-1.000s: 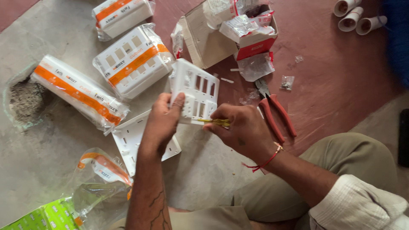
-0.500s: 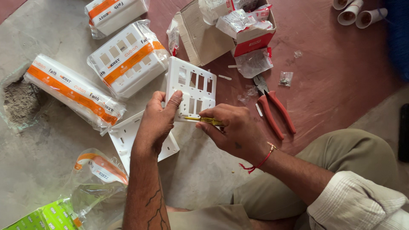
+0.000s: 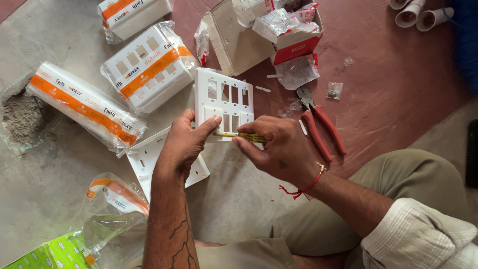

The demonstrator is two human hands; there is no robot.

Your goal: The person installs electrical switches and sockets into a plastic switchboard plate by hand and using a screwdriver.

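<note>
Head view, looking straight down at a floor part grey, part red-brown.

Centre of frame: white switch plate point(image 3: 223, 102) with rows of rectangular cut-outs, held tilted above the floor. Left hand point(image 3: 185, 147) curled around its lower left edge, thumb pressed flat on the face of the plate. Right hand point(image 3: 279, 147) closed in a pinch on a thin yellow-handled screwdriver point(image 3: 244, 136), lying level, tip against the lower part of the plate just beside the left thumb. Red thread on the right wrist.

Below the left hand, lower centre-left: second white plate point(image 3: 149, 162) flat on the floor, partly hidden by the forearm.

Right of the plate, touching the floor: red-handled pliers point(image 3: 321, 127), jaws pointing to the upper frame. Small clear bag of screws point(image 3: 334, 89) just beside them, to the upper right.

Top centre: open cardboard box point(image 3: 239, 42) with a red-and-white carton point(image 3: 298, 47) and crumpled clear wrappers.

Upper left: three wrapped packs of white plates with orange bands point(image 3: 147, 67), well apart from the hands. Left edge: small heap of grey cement point(image 3: 22, 117).

Lower left: empty clear wrapper point(image 3: 112, 204), green packet point(image 3: 50, 254) at the corner.

Top right corner: white pipe ends point(image 3: 418, 12).

Lower right: bent knee in olive trousers, rolled white sleeve.
</note>
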